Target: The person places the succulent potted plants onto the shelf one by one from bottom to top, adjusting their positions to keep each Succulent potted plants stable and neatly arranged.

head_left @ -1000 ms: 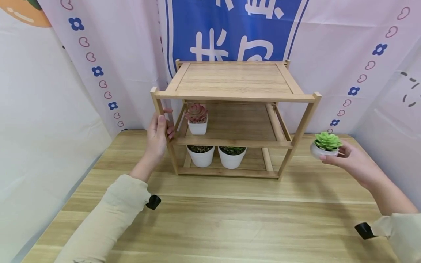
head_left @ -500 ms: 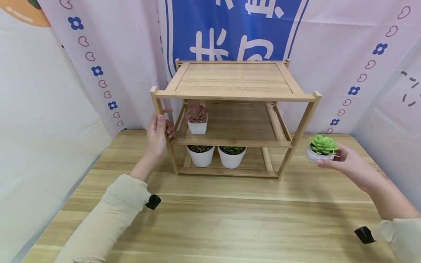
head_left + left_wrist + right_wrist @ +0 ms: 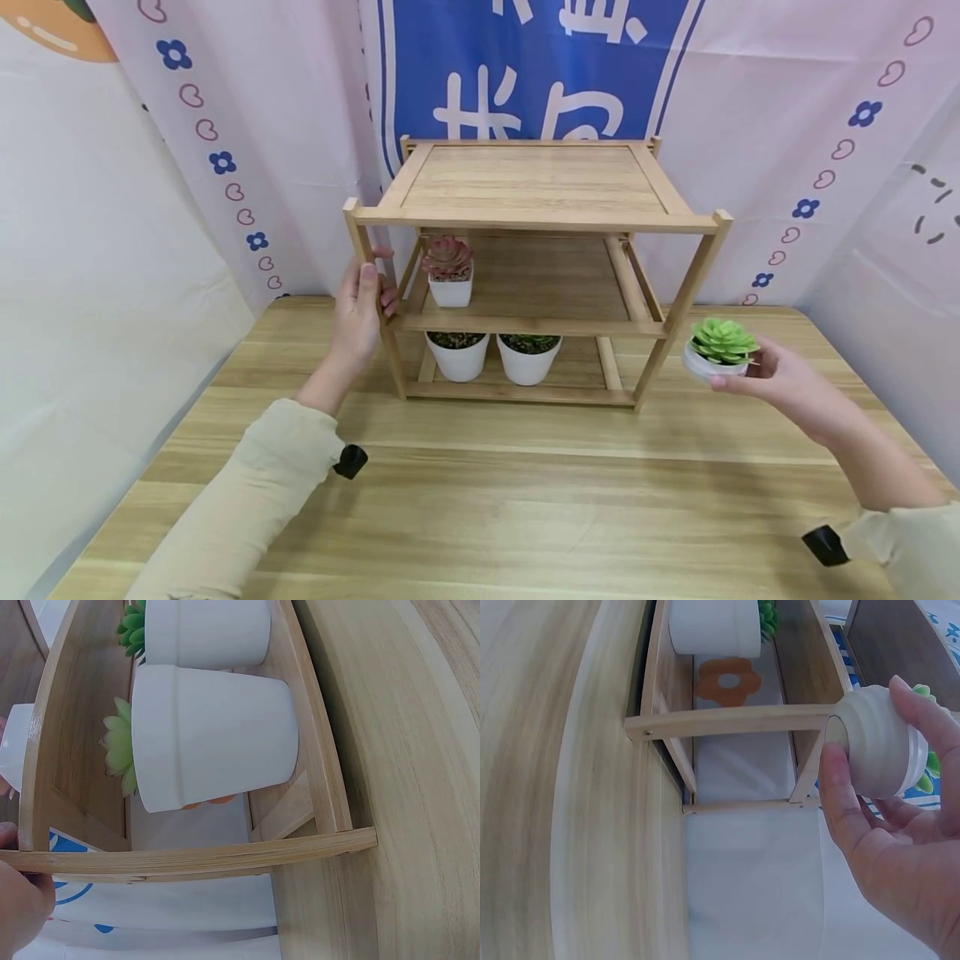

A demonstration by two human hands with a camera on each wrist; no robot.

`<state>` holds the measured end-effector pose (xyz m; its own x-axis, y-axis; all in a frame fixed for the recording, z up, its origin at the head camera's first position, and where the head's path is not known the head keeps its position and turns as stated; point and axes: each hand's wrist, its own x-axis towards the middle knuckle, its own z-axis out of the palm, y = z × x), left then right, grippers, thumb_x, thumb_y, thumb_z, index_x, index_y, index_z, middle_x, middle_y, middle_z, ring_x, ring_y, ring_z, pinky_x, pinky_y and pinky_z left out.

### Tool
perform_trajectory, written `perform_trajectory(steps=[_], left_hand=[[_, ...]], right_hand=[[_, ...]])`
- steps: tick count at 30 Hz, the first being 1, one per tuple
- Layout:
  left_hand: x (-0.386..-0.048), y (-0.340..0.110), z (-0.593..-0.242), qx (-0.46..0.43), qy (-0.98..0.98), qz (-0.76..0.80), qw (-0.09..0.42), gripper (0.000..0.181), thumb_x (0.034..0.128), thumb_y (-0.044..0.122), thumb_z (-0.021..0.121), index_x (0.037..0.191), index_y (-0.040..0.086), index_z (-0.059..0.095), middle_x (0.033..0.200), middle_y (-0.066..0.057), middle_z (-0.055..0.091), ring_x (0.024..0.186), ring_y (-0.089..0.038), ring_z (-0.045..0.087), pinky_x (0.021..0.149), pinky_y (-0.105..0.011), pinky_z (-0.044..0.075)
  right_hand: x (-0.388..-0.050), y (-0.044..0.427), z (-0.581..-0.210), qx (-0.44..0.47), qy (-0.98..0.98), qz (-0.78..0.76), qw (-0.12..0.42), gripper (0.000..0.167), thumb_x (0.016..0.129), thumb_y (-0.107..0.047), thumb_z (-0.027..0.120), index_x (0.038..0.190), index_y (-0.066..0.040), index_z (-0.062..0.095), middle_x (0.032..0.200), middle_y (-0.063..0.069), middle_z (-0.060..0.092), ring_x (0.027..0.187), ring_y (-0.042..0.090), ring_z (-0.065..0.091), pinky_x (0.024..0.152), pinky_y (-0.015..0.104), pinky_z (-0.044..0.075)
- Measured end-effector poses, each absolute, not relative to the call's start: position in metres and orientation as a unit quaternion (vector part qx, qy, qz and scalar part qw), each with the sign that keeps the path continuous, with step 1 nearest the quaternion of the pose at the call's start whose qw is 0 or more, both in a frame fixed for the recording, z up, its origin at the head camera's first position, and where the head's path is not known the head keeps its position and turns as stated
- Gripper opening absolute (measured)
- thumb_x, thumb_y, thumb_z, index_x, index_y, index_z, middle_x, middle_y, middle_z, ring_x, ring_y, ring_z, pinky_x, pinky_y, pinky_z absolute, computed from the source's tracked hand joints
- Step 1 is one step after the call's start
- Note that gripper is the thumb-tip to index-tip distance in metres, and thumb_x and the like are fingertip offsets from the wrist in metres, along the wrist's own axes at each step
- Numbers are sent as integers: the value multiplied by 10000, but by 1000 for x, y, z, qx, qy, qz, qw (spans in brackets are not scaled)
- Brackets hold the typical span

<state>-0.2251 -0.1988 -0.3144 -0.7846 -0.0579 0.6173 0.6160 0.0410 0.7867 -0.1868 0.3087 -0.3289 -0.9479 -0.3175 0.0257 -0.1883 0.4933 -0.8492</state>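
Observation:
A wooden rack with three levels stands on the table. My left hand grips its front left post, thumb in front and fingers around behind. To the right of the rack, my right hand holds a small potted succulent with green leaves in a round white pot, clear of the table. In the right wrist view the thumb and fingers pinch this pot. On the middle shelf, at the left, sits a red succulent in a square white pot. Two white pots, a left one and a right one, stand on the bottom shelf.
The wood-grain table spreads in front of the rack. Behind hangs a pale printed curtain with a blue panel. White sheeting borders the left side. Black camera mounts, such as the left one, sit at both sleeves.
My right hand has moved left and slightly down with the green succulent, bringing it closer to the rack's right post. My left hand and the rack have stayed put.

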Motion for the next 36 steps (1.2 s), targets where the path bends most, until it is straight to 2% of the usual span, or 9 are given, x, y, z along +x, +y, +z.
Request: perform_trajectory(steps=[4,15,23,28,36], left_hand=[[-226,-199,-315,-209,-673,-662,254,578,1023,591,420,1275,84,539,697,-14,389,602,-107,381,565,-209,356],[-227,-199,-316,-207,-677,-657,260,697,1016,605,421,1294,-30,494,703,-15,392,600,-106,384,557,-209,354],[-226,-198,-315,-210,-670,-664,258,549,1026,590,427,1261,108,546,704,-14,395,600,-108,380,555,-210,348],[-225,-198,-315,-208,-671,-664,257,598,1030,578,420,1272,41,527,705,-15,394,602,-107,380,555,-208,352],[-224,-197,-314,-204,-671,-666,254,703,1020,593,413,1296,-51,474,709,-24,389,606,-110,378,562,-212,352]], right_hand=[[-185,305,-330,-148,862,-479,76,617,983,-38,665,1468,134,324,1087,-135,622,988,-15,592,822,156,494],[-180,295,-330,-175,847,-495,85,646,976,-20,669,1498,98,307,1124,-111,654,1011,32,618,836,192,515],[-176,288,-328,-184,839,-502,104,716,983,-35,670,1534,120,240,1174,-61,640,1041,26,622,852,205,528],[-175,280,-332,-200,824,-521,98,706,962,10,679,1512,149,260,1181,-89,644,1048,18,629,856,206,536],[-172,266,-331,-208,814,-533,102,731,954,17,685,1537,119,256,1269,32,604,1071,28,629,866,228,545]])
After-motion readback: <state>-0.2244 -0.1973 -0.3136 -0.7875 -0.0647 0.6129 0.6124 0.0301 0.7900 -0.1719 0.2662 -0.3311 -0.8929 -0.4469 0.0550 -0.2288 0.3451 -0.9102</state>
